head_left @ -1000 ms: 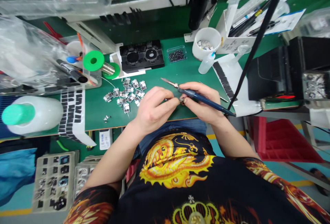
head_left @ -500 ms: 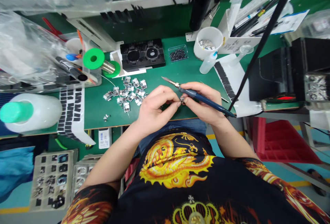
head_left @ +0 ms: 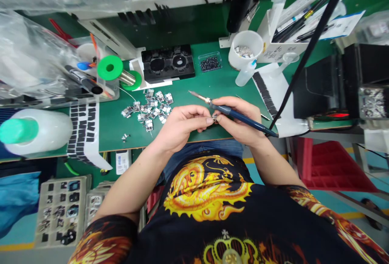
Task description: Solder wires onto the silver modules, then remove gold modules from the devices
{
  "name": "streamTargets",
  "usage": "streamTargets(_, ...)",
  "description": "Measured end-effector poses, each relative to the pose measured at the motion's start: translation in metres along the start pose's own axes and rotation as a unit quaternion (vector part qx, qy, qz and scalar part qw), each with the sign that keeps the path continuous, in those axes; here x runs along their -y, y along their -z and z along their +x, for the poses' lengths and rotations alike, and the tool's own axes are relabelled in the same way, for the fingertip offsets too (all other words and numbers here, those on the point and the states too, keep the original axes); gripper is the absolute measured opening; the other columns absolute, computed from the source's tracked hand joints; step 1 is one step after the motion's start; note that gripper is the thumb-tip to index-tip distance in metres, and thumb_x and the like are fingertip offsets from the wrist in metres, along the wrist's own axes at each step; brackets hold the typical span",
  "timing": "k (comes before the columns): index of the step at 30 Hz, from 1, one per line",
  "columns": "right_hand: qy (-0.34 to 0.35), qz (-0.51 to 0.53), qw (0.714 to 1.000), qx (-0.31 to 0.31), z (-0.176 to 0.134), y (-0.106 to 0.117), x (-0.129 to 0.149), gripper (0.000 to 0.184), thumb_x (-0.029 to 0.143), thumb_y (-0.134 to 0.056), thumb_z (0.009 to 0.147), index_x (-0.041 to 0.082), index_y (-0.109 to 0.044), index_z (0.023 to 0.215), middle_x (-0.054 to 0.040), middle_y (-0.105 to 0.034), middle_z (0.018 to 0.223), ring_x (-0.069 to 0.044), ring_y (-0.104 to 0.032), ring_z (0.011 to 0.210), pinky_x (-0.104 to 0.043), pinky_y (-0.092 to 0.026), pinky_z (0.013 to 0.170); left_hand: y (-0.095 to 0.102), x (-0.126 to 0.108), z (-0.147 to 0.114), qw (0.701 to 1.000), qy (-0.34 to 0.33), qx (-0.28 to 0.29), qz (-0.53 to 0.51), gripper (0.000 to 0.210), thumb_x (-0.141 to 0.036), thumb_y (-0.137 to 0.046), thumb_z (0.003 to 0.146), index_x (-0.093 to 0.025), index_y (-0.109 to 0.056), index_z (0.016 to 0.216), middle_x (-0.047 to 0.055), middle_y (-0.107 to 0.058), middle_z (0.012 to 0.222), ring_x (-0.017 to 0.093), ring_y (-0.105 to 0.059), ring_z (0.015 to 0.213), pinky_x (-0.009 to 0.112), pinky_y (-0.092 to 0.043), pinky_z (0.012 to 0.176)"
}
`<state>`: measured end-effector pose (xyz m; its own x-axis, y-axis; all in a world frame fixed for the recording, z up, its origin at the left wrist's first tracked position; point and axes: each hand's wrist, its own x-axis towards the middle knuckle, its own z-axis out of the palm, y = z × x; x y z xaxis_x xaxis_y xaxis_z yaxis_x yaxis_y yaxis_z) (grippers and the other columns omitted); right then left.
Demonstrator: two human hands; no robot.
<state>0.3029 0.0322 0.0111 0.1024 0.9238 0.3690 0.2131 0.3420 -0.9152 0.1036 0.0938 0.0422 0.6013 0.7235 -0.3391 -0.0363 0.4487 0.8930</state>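
Observation:
My right hand [head_left: 241,120] is closed around a blue soldering iron [head_left: 240,117], its bare tip pointing left over the bench. The thumb and a finger of that same hand also pinch a small metal part [head_left: 215,118]. From the left, my left hand [head_left: 185,125] meets this part, its thumb and curled fingers closed at the part's edge. Fingertips cover much of the part, so its shape is unclear. Left of my hands lies a loose pile of small silvery metal parts [head_left: 153,109], with one tiny separate piece [head_left: 125,137] nearer the bench edge.
Behind are a solder wire spool [head_left: 129,78], a black tray [head_left: 168,64], a clear box of tiny black pieces [head_left: 210,62], a white cup [head_left: 246,48] and a squeeze bottle [head_left: 245,74]. A large bottle [head_left: 45,132] stands left. A black cable [head_left: 310,53] crosses on the right.
My left hand's fingers have shifted and curled lower, with the thumb now lying flatter toward the small part. The right hand and soldering iron have barely moved.

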Motion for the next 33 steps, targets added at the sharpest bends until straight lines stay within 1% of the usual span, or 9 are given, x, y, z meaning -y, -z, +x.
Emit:
streamTargets(6,-0.003,-0.011,1.000,-0.008,-0.001,0.000,-0.002,0.030,0.034,-0.080,0.099,0.031,-0.079,0.129,-0.0001,-0.083,0.119,-0.016,-0.080,0.094,-0.030,-0.069,0.090,-0.004,-0.009,0.002,0.995,0.073,0.008,-0.067,0.024,-0.029,-0.098,0.074,-0.015,-0.079,0.076,0.000,-0.062,0.068,0.008,-0.054,0.059,0.021,-0.041,0.057)
streamTargets(10,0.012,-0.003,1.000,-0.008,-0.001,0.000,-0.002,0.029,0.032,-0.078,0.101,0.031,-0.078,0.130,0.0001,-0.082,0.120,-0.015,-0.080,0.095,-0.029,-0.069,0.091,-0.004,-0.011,0.004,0.990,0.102,0.024,-0.090,0.023,-0.027,-0.098,0.072,-0.014,-0.079,0.076,0.001,-0.063,0.068,0.008,-0.054,0.059,0.020,-0.041,0.055)
streamTargets(14,0.001,-0.013,1.000,-0.006,-0.001,0.000,0.001,0.029,0.036,-0.075,0.103,0.030,-0.077,0.131,-0.0015,-0.082,0.122,-0.018,-0.081,0.099,-0.034,-0.069,0.099,-0.003,-0.011,0.005,0.986,0.116,0.049,-0.111,0.021,-0.025,-0.096,0.074,-0.015,-0.078,0.076,0.000,-0.060,0.068,0.008,-0.051,0.059,0.021,-0.041,0.055)
streamTargets(17,0.003,-0.017,1.000,-0.009,-0.001,0.000,0.001,0.029,0.036,-0.075,0.103,0.031,-0.077,0.131,-0.0013,-0.081,0.124,-0.018,-0.080,0.099,-0.034,-0.069,0.097,-0.004,-0.010,0.006,0.983,0.112,0.062,-0.128,0.021,-0.024,-0.095,0.075,-0.014,-0.077,0.077,0.000,-0.059,0.069,0.008,-0.050,0.060,0.022,-0.041,0.056)
streamTargets(20,0.005,-0.022,0.999,-0.023,-0.001,-0.001,0.000,0.028,0.034,-0.076,0.102,0.031,-0.077,0.130,-0.0008,-0.082,0.122,-0.017,-0.080,0.097,-0.033,-0.069,0.095,-0.004,-0.010,0.007,0.980,0.113,0.055,-0.153,0.023,-0.024,-0.096,0.075,-0.015,-0.076,0.081,0.000,-0.056,0.070,0.009,-0.048,0.063,0.022,-0.040,0.056)
streamTargets(24,-0.023,-0.023,0.999,-0.035,-0.001,-0.002,-0.003,0.031,0.034,-0.075,0.102,0.030,-0.076,0.133,-0.0010,-0.082,0.119,-0.017,-0.080,0.092,-0.034,-0.070,0.094,-0.001,-0.012,0.006,0.981,0.107,0.046,-0.156,0.027,-0.027,-0.095,0.076,-0.018,-0.070,0.080,-0.004,-0.042,0.066,0.008,-0.039,0.060,0.021,-0.032,0.052)
streamTargets(27,-0.037,-0.027,0.998,-0.041,-0.001,-0.002,-0.003,0.032,0.035,-0.076,0.101,0.029,-0.076,0.132,-0.0018,-0.083,0.118,-0.019,-0.081,0.094,-0.037,-0.070,0.098,0.001,-0.015,0.005,0.985,0.093,0.039,-0.141,0.031,-0.028,-0.093,0.079,-0.019,-0.064,0.076,-0.006,-0.035,0.065,0.008,-0.033,0.058,0.022,-0.027,0.050)
streamTargets(30,-0.036,-0.035,0.997,-0.052,0.000,-0.002,-0.003,0.031,0.034,-0.076,0.100,0.028,-0.076,0.131,-0.0024,-0.083,0.119,-0.020,-0.081,0.097,-0.038,-0.071,0.101,0.002,-0.016,0.004,0.991,0.064,0.012,-0.121,0.027,-0.027,-0.092,0.080,-0.019,-0.066,0.079,-0.005,-0.040,0.066,0.008,-0.038,0.059,0.022,-0.030,0.051)
streamTargets(33,-0.038,-0.040,0.997,-0.063,0.001,-0.002,-0.002,0.031,0.032,-0.077,0.100,0.028,-0.077,0.130,-0.0022,-0.083,0.121,-0.019,-0.081,0.095,-0.037,-0.072,0.099,0.005,-0.016,0.004,0.997,0.017,-0.032,-0.072,0.021,-0.025,-0.092,0.080,-0.017,-0.073,0.084,-0.001,-0.060,0.075,0.009,-0.053,0.065,0.023,-0.043,0.056)
